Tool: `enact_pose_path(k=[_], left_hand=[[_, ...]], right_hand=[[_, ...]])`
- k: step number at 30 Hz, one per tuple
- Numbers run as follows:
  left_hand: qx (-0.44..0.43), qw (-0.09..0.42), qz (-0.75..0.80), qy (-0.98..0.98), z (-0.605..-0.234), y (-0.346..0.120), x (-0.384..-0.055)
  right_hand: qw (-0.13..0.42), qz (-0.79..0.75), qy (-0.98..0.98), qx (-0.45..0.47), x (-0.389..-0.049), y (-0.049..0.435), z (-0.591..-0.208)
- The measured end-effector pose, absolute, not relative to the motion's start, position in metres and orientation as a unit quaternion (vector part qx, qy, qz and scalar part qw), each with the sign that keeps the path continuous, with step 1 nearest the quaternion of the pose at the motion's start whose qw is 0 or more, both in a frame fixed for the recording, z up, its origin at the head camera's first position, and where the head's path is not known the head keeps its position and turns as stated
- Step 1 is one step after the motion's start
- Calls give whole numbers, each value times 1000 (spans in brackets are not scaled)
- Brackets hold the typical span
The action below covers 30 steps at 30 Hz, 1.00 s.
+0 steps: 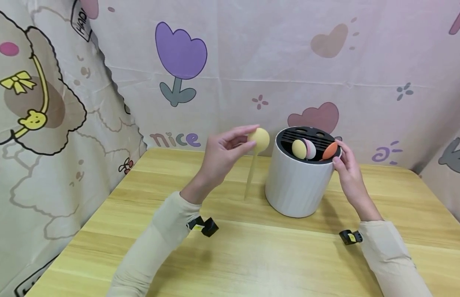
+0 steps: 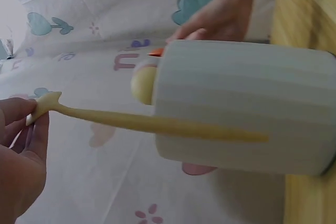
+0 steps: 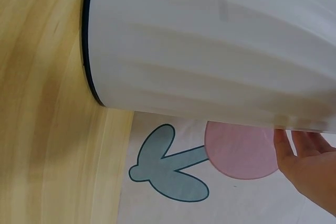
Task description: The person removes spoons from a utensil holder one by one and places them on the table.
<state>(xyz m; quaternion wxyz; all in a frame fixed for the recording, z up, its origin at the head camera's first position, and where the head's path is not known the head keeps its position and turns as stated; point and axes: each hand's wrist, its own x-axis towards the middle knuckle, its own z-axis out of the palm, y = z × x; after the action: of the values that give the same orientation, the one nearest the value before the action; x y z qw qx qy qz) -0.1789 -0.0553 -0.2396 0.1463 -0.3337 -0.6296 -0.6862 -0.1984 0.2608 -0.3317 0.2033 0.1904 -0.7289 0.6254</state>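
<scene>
My left hand (image 1: pixel 224 154) pinches a pale yellow spoon (image 1: pixel 250 175) by its bowl, between thumb and fingers. The spoon's handle hangs down in front of the table, left of a white round utensil holder (image 1: pixel 298 185). In the left wrist view, the long handle (image 2: pixel 157 124) overlaps the holder's wall. My right hand (image 1: pixel 349 175) holds the holder at its right rim, thumb toward the near side. A yellow utensil head (image 1: pixel 299 149), a pink and white one (image 1: pixel 310 149) and an orange one (image 1: pixel 330 151) poke out of the holder's black slotted top (image 1: pixel 289 138).
The holder stands upright toward the back of a wooden table (image 1: pixel 252 255). A printed cloth (image 1: pixel 245 49) with flowers and hearts hangs close behind the table and along its left side. Small black wrist cameras are strapped at both sleeves.
</scene>
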Motion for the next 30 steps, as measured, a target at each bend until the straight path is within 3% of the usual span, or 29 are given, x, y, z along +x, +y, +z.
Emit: enact_pose_path(k=[7,20,30], left_hand=[[-316,131,-666,-663,-266,-62,-171],[-206,6,-749,-630,-308,-87,-171],[-251,27,-693,-675,-325,-103,-169]], right_hand=[[204,615,-739,185,-198,261,-332],[196,612,-743,185,-197,262,-331],[199,613,-743,180,-197,262,-331]])
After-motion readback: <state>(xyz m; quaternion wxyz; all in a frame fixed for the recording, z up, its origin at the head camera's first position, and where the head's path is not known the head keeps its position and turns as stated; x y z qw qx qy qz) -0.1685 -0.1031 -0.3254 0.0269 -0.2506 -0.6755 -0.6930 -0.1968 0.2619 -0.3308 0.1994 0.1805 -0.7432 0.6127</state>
